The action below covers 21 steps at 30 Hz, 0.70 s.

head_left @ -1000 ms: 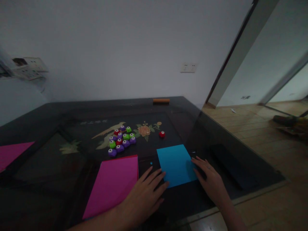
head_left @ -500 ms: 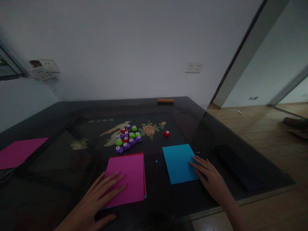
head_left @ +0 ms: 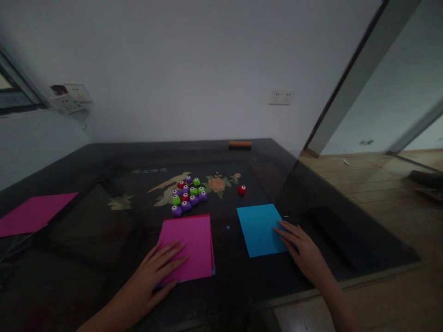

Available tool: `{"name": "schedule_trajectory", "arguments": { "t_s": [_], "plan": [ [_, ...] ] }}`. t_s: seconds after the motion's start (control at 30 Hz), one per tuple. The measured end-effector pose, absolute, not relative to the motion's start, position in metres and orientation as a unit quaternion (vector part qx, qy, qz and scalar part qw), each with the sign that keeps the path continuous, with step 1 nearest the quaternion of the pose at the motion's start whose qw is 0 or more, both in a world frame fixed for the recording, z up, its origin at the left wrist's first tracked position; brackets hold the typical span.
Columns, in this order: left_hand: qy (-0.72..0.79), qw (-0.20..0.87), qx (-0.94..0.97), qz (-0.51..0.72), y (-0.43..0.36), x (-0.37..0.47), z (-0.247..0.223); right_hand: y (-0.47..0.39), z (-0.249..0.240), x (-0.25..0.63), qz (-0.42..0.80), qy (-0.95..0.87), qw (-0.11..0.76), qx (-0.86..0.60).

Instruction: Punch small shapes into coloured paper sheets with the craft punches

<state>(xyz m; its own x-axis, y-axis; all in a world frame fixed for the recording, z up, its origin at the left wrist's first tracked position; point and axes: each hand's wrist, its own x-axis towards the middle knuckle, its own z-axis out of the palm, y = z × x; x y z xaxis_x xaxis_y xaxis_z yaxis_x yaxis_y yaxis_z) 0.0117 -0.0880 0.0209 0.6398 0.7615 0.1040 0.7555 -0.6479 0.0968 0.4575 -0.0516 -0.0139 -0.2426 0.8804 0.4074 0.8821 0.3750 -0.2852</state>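
**Both hands flat on paper, the blue sheet close by your right**

Your left hand's fingers [head_left: 176, 264] are open and loosely spread on the pink sheet [head_left: 194, 240] that tops a small stack, with red and blue edges showing beneath. They point to about one o'clock. Your right hand's fingers [head_left: 287, 234] are open too, their tips on the right part of the blue sheet [head_left: 259, 230] and pointing to ten; whether the thumb presses it, you cannot tell.

The blue sheet lies at nine to ten o'clock from your right fingers and two o'clock from your left, so the right hand is nearer. It looks roughly square, with no clear long axis; its sides slant from eleven towards five.

Between the papers sits a blue scrap [head_left: 228, 227] on the bench [head_left: 228, 295]. The clustered eyed pieces [head_left: 186, 206] are at twelve from the stack, and a lone red piece [head_left: 242, 190] is at eleven from the blue sheet.
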Motion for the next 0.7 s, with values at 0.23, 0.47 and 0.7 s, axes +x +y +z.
{"name": "schedule_trajectory", "arguments": {
  "t_s": [0.23,0.47,0.7],
  "plan": [
    [0.428,0.036,0.901,0.067,-0.086,0.014,0.024,-0.052,-0.011,0.457,0.003,-0.791,0.256,-0.555],
    [0.423,0.043,0.901,0.086,-0.088,0.017,0.027,-0.051,-0.010,0.456,-0.001,-0.786,0.263,-0.559],
    [0.464,0.061,0.859,0.209,-0.060,0.019,0.062,-0.048,0.006,0.444,0.007,-0.744,0.337,-0.577]
  ]
}}
